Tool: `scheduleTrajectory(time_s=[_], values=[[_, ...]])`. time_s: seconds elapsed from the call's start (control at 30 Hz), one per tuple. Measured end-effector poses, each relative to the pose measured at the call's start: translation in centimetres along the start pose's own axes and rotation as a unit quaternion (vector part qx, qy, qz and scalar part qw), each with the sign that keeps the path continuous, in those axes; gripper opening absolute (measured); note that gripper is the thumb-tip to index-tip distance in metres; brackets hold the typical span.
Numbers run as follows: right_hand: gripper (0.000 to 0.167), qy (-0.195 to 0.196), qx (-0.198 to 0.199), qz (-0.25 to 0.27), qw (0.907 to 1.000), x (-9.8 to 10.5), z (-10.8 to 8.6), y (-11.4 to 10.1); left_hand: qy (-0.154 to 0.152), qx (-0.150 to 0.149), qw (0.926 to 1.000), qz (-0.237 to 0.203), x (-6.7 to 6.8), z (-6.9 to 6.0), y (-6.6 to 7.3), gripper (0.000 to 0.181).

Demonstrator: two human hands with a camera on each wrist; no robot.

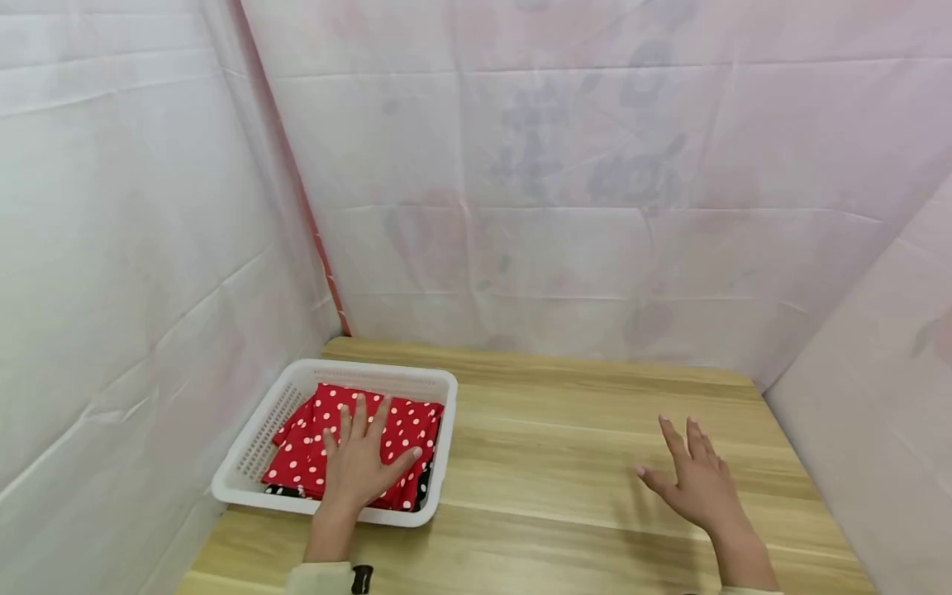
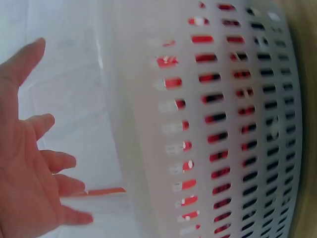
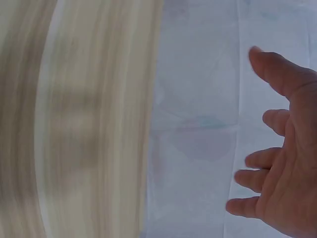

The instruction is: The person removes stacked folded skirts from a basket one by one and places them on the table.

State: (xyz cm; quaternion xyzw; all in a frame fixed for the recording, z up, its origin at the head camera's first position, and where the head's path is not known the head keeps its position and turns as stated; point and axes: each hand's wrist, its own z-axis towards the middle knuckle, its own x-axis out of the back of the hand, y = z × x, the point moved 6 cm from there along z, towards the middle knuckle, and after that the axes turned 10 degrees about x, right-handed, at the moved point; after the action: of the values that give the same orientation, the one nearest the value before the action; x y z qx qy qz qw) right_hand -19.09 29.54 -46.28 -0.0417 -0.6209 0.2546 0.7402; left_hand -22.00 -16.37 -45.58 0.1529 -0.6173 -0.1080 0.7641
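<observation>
Over a white perforated basket at the left of the wooden table, the left hand hovers with fingers spread. Inside the basket lies red polka-dot cloth, with black dotted fabric showing beneath. Well apart, the right hand hangs above the tabletop, its fingers extended and relaxed.

Fingers spread near a basket (white, slotted).
</observation>
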Motion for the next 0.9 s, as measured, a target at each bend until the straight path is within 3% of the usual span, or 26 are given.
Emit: scheduleTrajectory(time_s=[0.2, 0.4, 0.5, 0.57, 0.67, 0.77, 0.9], values=[[0.093, -0.008, 0.004, 0.096, 0.9953, 0.1, -0.1, -0.1, -0.05, 0.026, 0.9934, -0.1, -0.4, -0.1, -0.7, 0.099], [0.087, -0.009, -0.012, 0.173, 0.9849, -0.4, -0.7, 0.3, -0.085, 0.042, 0.9744, -0.204, -0.5, -0.5, -1.5, 0.094], [0.082, -0.007, -0.016, 0.224, 0.9744, -0.6, -0.9, 0.3, -0.088, 0.04, 0.9675, -0.234, -0.6, -0.6, -1.8, 0.086], [0.078, -0.004, -0.016, 0.271, 0.9623, -0.8, -1.0, 0.2, -0.09, 0.036, 0.9621, -0.255, -0.5, -0.8, -1.8, 0.079], [0.073, 0.006, -0.004, 0.345, 0.9384, -1.0, -1.0, -0.2, -0.096, 0.038, 0.9469, -0.304, -0.4, -1.0, -2.0, 0.07], [0.07, 0.021, 0.022, 0.409, 0.9119, -1.0, -1.0, -0.7, -0.101, 0.047, 0.922, -0.371, -0.4, -1.2, -2.3, 0.065], [0.068, 0.035, 0.061, 0.453, 0.8887, -0.9, -1.0, -1.1, -0.099, 0.044, 0.8915, -0.44, -0.6, -1.4, -2.7, 0.061]])
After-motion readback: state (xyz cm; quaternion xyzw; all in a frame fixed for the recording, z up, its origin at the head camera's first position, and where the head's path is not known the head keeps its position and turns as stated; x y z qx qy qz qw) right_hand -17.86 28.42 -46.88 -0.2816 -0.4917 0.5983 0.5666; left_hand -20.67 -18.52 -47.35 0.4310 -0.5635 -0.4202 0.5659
